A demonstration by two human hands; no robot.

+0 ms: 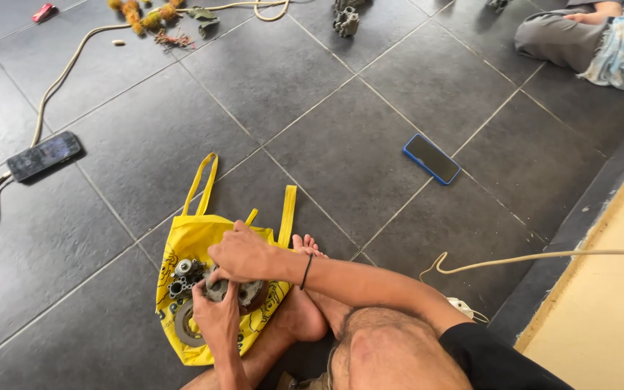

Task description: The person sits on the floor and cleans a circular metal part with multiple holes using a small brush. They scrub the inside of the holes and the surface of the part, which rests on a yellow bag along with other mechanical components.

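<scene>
I see both hands on a round metal part (pixel 243 292) over the yellow bag (pixel 193 242). My right hand (pixel 243 254) closes its fingers on top; my left hand (pixel 217 314) grips its edge. It looks heavy, stiff and maybe oily, so I judge the rim the best hold.

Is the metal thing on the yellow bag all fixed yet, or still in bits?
Still in bits. Loose metal pieces already lie on the yellow bag, and a flat disc sits near its edge. Right now the right hand and the left hand both grip a round metal part. Nothing looks joined together yet.
</scene>
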